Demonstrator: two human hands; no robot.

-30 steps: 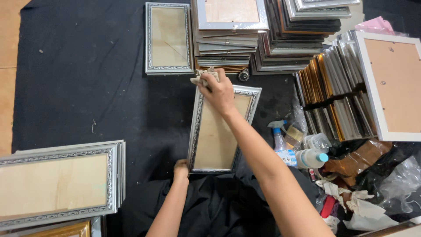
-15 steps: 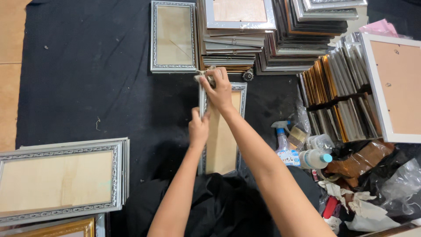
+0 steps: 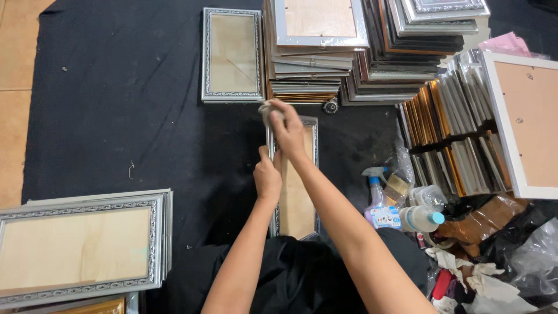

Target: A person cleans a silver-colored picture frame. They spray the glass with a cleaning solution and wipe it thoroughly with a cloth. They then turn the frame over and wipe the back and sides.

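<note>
A silver-framed picture frame (image 3: 296, 203) lies lengthwise on the black cloth (image 3: 116, 104) in front of me. My left hand (image 3: 267, 177) grips its left edge about midway along. My right hand (image 3: 285, 125) is at the frame's far left corner, closed around a small greyish cloth (image 3: 266, 109) pressed on the frame. My forearms cover much of the frame's near half.
Another silver frame (image 3: 232, 55) lies flat beyond. Tall stacks of frames (image 3: 360, 52) stand at the back, upright frames (image 3: 453, 134) and a white frame (image 3: 523, 122) at right. A frame pile (image 3: 81, 244) is at near left. Spray bottles (image 3: 401, 212) and wrappings sit at right.
The frame has turned narrower and more on edge. My left hand has moved from its near end up along the left edge; my right hand stays at the far corner with the cloth.
</note>
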